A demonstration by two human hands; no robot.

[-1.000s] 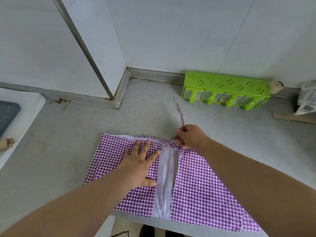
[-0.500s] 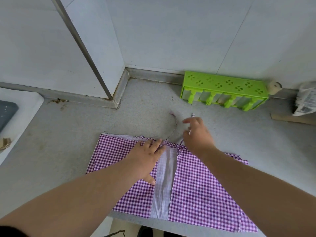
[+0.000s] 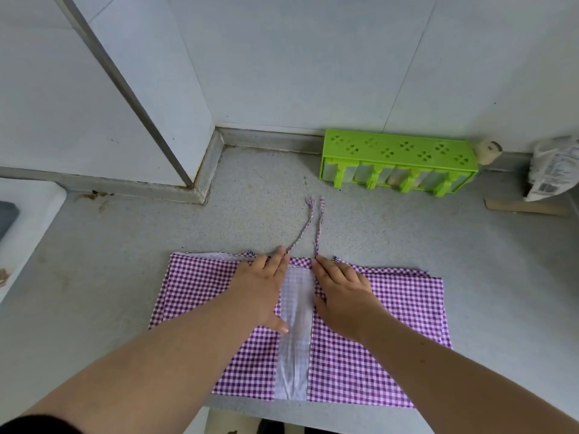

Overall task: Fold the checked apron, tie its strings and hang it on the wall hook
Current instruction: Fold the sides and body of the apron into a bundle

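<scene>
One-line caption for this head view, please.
Both hands, left and right, press flat on the folded checked apron, its two strings laid out straight.

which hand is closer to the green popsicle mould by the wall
Right. The right hand lies flat on the checked apron, below and slightly left of the green mould. The left hand lies flat further left across the pale centre strip, farther away.

A purple-and-white checked cloth apron [image 3: 376, 324] is lying on a matt, speckled grey stone-like counter [image 3: 125, 261], its thin strings [image 3: 319, 227] looking twisted. A glossy green plastic rack [image 3: 398, 162] is sitting against smooth pale wall tiles [image 3: 313, 57].
</scene>
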